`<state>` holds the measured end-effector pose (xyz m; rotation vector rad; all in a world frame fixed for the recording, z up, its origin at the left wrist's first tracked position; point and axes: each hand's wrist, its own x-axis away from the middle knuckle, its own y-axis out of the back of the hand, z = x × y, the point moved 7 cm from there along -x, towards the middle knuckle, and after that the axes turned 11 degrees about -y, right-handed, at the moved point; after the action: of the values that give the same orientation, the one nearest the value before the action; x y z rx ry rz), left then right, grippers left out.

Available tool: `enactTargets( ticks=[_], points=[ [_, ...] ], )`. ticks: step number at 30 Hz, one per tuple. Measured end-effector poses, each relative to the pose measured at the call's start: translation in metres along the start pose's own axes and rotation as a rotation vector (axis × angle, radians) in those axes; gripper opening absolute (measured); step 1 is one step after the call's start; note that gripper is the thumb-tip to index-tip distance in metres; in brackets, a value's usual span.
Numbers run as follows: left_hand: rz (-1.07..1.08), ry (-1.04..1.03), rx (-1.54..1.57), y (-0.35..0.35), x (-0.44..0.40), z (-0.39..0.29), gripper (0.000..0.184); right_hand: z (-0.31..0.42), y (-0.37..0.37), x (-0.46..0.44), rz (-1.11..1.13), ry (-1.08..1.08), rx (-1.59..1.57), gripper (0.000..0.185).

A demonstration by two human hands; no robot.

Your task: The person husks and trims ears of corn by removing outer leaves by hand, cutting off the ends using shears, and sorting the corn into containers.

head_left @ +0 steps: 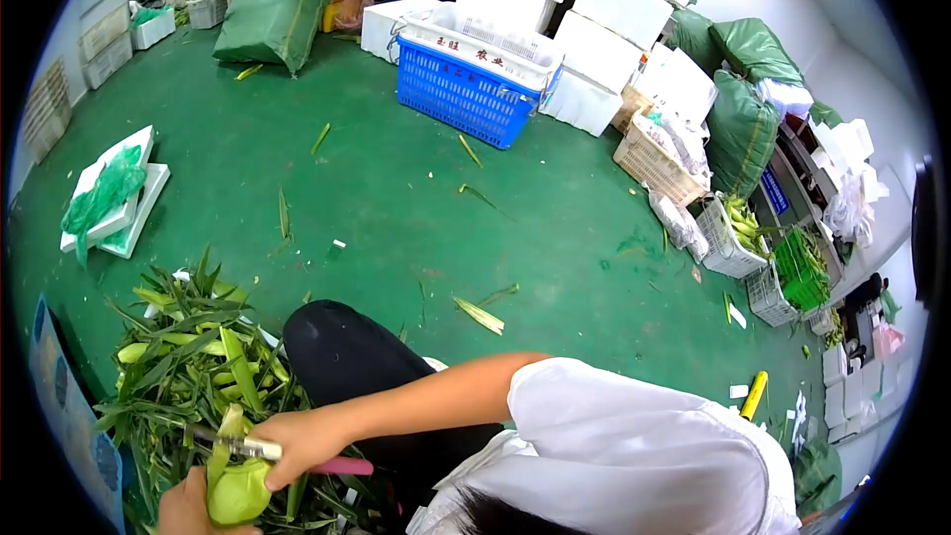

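Note:
My left hand, partly cut off by the bottom edge of the view, is closed round a pale green ear of corn that looks still in its husk. My right hand grips a knife with a pink handle. Its metal blade lies across the upper part of the ear, beside an upright strip of husk. The right fingertips touch the ear's side. Below and around both hands is a heap of green husks and leaves.
White foam lids with green netting lie at left. A blue crate stands ahead before stacked white foam boxes. Green sacks and produce crates line the back and right. Husk scraps dot the green floor.

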<state>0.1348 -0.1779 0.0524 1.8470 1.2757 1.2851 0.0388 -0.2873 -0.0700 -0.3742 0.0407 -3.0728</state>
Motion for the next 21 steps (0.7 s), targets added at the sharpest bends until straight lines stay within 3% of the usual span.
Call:
enactTargets(
  ticks=[1,3,5,6,11,13,14,15,16,17,18,19,20,21],
  points=[
    [-0.119,-0.015,-0.005,0.002,-0.003,0.011,0.044,-0.005,-0.007,-0.002,0.192,-0.083,-0.372,0.030],
    [-0.358,-0.033,-0.005,-0.006,-0.012,0.040,0.037,-0.007,-0.001,0.007,0.114,-0.071,-0.622,0.026],
    [-0.468,-0.055,0.084,-0.007,-0.025,0.024,0.025,-0.010,0.004,0.009,-0.013,-0.017,-0.787,0.030],
    [-0.527,-0.054,0.088,-0.017,-0.032,0.025,0.025,-0.021,0.012,0.008,-0.163,-0.040,-0.647,0.034],
    [-0.876,0.028,0.132,-0.043,-0.045,0.036,0.017,-0.046,0.029,0.013,-0.388,-0.034,-0.512,0.033],
    [-1.137,0.072,0.067,-0.047,-0.034,0.067,0.024,-0.030,0.035,0.019,-0.462,-0.061,-0.446,0.031],
    [-1.199,0.183,0.096,-0.049,-0.026,0.087,0.021,-0.015,0.038,0.036,-0.471,-0.103,-0.458,0.029],
    [-1.259,0.304,0.118,-0.050,-0.013,0.105,0.018,-0.042,0.048,0.026,-0.587,0.006,-0.446,0.027],
    [-1.145,0.482,0.115,-0.061,-0.003,0.132,0.017,-0.038,0.057,0.037,-0.634,-0.084,-0.412,0.024],
    [-1.136,0.436,-0.007,-0.075,0.008,0.148,0.021,-0.048,0.066,0.043,-0.599,-0.113,-0.503,0.021],
    [-1.092,0.708,-0.153,-0.089,0.024,0.149,0.034,-0.019,0.069,0.066,-0.616,-0.264,-0.454,0.020],
    [-1.225,0.717,-0.429,-0.091,0.037,0.133,0.041,-0.021,0.079,0.069,-0.674,-0.250,-0.431,0.023],
    [-1.400,0.572,-0.399,-0.082,0.048,0.101,0.044,-0.032,0.087,0.072,-0.648,-0.146,-0.538,0.029],
    [-1.406,0.461,-0.177,-0.074,0.053,0.061,0.039,-0.034,0.094,0.079,-0.677,-0.046,-0.598,0.033]
  ],
)
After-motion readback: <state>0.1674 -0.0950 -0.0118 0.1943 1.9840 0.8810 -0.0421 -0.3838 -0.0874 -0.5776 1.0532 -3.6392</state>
